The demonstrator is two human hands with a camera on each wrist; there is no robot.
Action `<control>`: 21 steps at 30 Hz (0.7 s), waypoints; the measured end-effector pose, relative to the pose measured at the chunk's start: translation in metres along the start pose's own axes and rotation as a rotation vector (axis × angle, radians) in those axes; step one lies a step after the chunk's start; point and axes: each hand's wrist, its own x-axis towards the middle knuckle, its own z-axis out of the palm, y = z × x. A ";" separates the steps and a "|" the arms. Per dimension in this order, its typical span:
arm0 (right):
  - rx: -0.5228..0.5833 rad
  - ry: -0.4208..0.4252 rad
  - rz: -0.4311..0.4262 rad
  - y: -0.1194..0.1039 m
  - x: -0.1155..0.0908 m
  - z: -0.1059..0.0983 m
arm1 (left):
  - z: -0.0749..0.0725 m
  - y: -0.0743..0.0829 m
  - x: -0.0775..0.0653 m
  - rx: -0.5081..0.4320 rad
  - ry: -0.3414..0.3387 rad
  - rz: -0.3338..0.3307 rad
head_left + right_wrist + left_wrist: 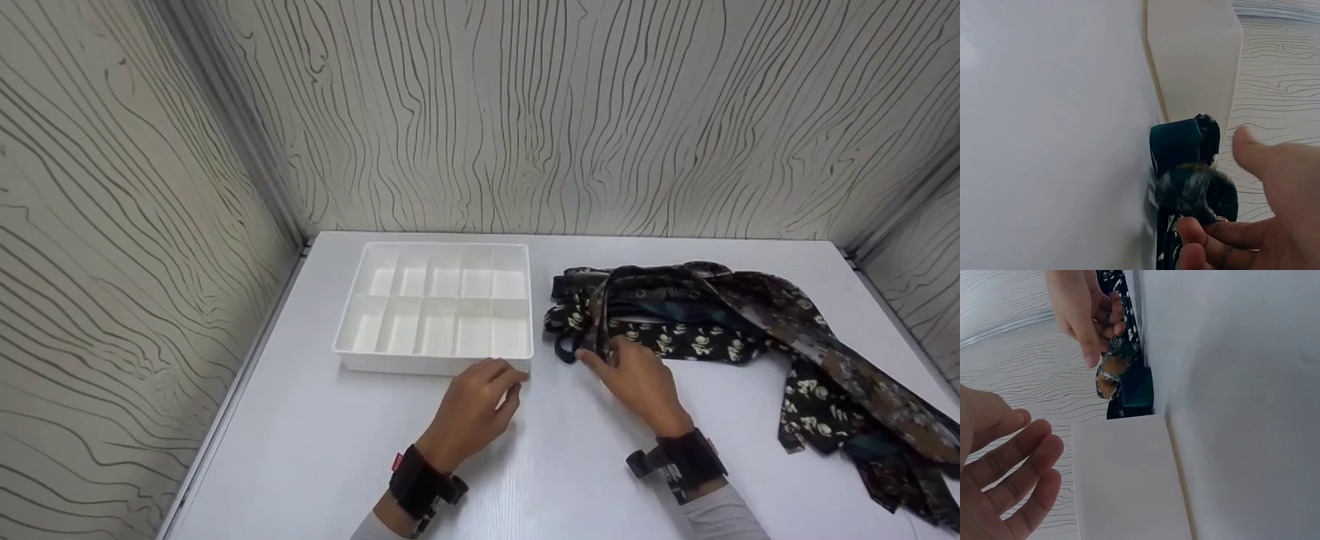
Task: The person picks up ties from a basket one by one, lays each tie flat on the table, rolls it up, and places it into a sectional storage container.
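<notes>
A bundle of patterned neckties lies to the right: a black necktie with pale motifs (701, 343) and a brown-grey necktie (847, 364) draped over it. My right hand (637, 379) is at the bundle's left end. Its fingertips touch a looped fold of the brown-grey necktie (1185, 191), while the thumb stands apart from them in the right wrist view. A white divided tray (435, 365) sits left of the bundle. My left hand (476, 409) is by the tray's front right corner, its fingers loosely bent and holding nothing.
Pointed necktie ends (892, 480) trail towards the front right of the white table (300, 450). Wood-grain panels (525, 112) rise behind the table and along its sides.
</notes>
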 end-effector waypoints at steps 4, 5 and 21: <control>-0.019 0.028 -0.034 -0.004 -0.002 0.003 | 0.010 0.006 -0.002 -0.003 -0.050 0.010; -0.016 0.032 -0.041 -0.006 -0.004 0.004 | 0.012 0.007 -0.003 -0.002 -0.063 0.011; 0.138 -0.135 -0.338 -0.053 -0.066 0.016 | 0.027 0.019 -0.014 -0.325 -0.315 -0.167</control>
